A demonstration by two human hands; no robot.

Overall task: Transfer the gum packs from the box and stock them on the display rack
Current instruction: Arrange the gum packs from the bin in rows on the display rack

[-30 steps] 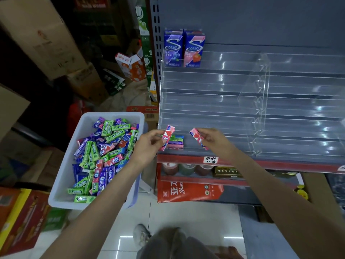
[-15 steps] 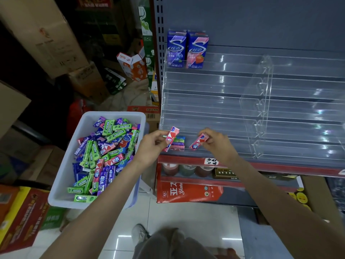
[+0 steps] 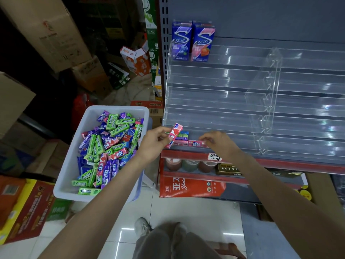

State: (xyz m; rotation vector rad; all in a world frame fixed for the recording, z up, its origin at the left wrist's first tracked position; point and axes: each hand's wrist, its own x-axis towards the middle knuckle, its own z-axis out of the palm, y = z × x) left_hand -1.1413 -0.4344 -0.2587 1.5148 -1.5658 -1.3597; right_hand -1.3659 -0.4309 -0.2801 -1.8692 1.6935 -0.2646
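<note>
A white plastic box [image 3: 71,161] at the left holds several green, purple and pink gum packs [image 3: 110,144]. My left hand [image 3: 151,144] pinches a pink gum pack [image 3: 174,134] tilted upright in front of the rack's bottom left corner. My right hand [image 3: 218,144] holds another pink gum pack [image 3: 195,143] flat on the lowest tier of the clear acrylic display rack [image 3: 214,101]. A small stack of packs [image 3: 182,136] lies in that tier's left end, behind the left hand's pack. Two tall gum cartons, blue [image 3: 181,42] and pink [image 3: 202,43], stand on the top tier.
The rack sits on a grey shelf with a red front edge [image 3: 280,162]. Below it are jars [image 3: 189,164] and a red package [image 3: 190,186]. Cardboard boxes [image 3: 46,32] pile up at the left. My legs and shoes [image 3: 168,238] stand on the tiled floor.
My right hand has lowered its pink pack from a tilt in the air to flat on the lowest tier. My left hand has kept its pack near the rack's left corner.
</note>
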